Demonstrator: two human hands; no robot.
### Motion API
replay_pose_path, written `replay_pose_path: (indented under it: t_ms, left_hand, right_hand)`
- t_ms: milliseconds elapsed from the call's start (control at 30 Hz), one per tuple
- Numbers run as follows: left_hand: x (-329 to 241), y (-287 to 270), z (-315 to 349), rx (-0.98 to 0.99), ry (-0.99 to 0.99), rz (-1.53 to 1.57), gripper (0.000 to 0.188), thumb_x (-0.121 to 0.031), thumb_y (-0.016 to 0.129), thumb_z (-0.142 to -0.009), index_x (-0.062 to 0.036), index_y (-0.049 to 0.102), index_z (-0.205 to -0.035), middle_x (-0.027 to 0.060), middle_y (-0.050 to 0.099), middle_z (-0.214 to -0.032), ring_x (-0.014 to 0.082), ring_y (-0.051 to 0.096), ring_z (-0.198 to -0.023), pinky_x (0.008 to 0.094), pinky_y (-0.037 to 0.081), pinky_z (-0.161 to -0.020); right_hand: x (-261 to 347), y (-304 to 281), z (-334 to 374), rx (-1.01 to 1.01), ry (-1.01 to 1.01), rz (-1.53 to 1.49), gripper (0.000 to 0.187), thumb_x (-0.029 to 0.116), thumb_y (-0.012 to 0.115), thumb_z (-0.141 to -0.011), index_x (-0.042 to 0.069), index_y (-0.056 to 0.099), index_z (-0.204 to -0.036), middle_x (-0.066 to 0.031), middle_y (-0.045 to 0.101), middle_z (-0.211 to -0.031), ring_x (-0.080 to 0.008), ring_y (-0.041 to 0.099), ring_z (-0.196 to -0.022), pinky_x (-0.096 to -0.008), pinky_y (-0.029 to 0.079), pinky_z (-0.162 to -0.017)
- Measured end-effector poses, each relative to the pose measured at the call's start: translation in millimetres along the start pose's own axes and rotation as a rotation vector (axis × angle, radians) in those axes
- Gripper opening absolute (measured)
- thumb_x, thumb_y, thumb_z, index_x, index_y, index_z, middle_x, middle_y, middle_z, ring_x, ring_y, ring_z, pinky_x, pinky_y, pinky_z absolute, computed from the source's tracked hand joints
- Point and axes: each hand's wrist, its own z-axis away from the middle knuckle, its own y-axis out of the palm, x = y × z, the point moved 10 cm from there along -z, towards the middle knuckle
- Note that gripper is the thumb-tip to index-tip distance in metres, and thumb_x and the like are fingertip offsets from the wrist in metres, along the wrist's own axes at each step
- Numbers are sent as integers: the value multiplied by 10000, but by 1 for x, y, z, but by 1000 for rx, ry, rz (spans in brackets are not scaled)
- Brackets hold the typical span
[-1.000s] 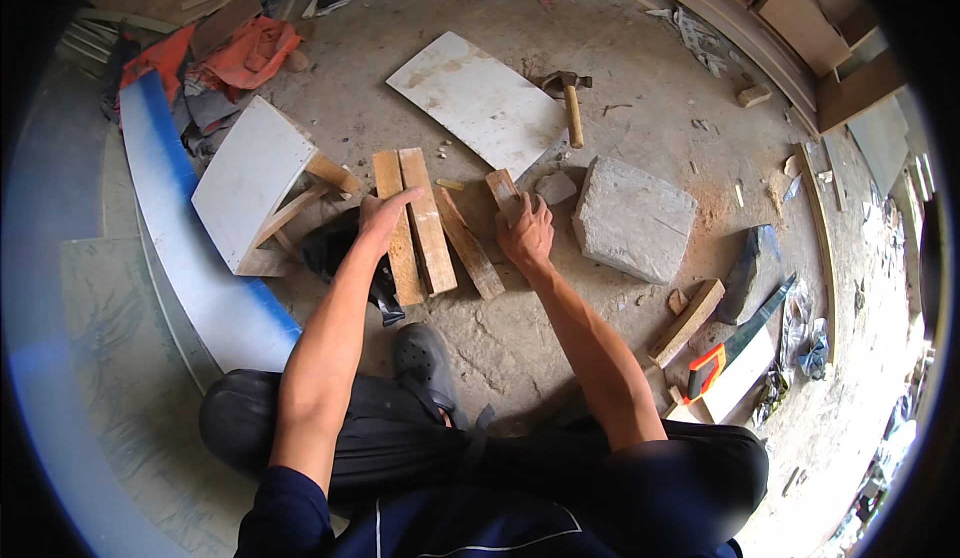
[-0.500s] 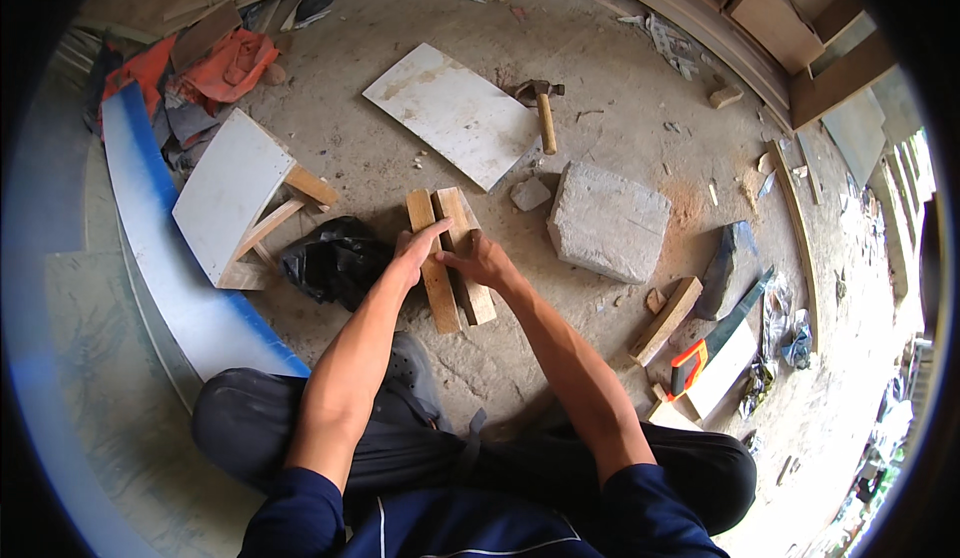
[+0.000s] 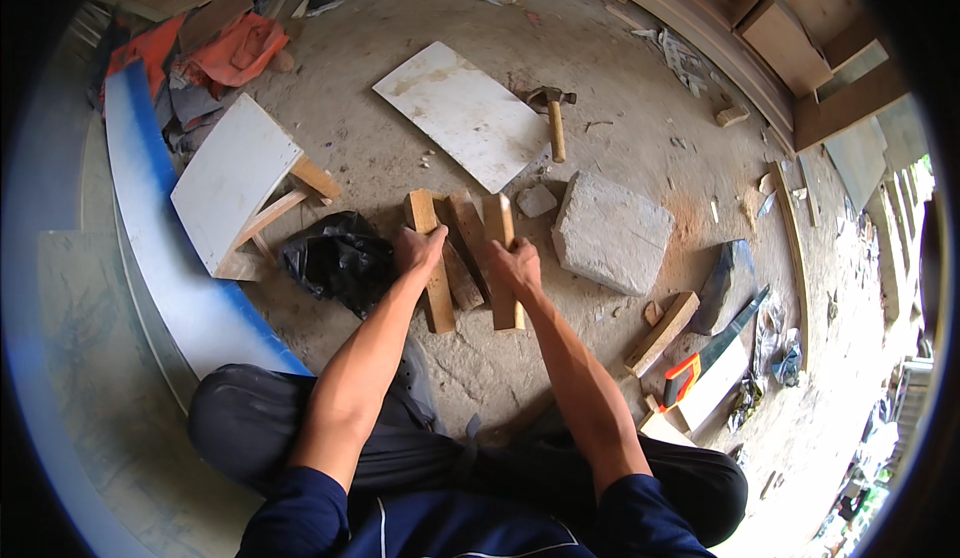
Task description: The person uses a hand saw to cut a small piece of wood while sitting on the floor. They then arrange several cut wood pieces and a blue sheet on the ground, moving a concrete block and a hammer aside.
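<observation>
left hand: fingers curled down over left wood block, gripping it approx mid-length. right hand: fingers closed round right wood block, held on edge. both blocks lie on concrete floor at frame centre, long axis 12–6 o'clock; a third wood piece sits btwn them. stone slab at 3 o'clock of hands, black plastic bag at 9, hammer and white board at 12–1.
</observation>
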Motion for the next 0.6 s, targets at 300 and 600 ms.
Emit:
replay_pose_path:
  t_ms: [300, 600]
  left_hand:
    - [-19, -3, 28, -79, -42, -230, 882, -379, 789, -643, 26, 389, -1317, 255, 550, -1228, 390, 569, -1110, 458, 488, -922]
    - [-39, -6, 14, -102, 100, -301, 936, -365, 756, -670, -37, 306, -1422, 204, 536, -1285, 373, 566, -1120, 494, 463, -940]
  right_hand:
    - [-20, -2, 4, 107, -66, 76, 690, 496, 649, -790, -106, 507, -1095, -334, 603, -1001, -445, 607, -965, -440, 487, -793]
    - [-13, -12, 5, 89, -41, 270, 782, 488, 727, -720, -13, 441, -1248, -276, 608, -1117, -411, 589, -1069, -457, 483, -885]
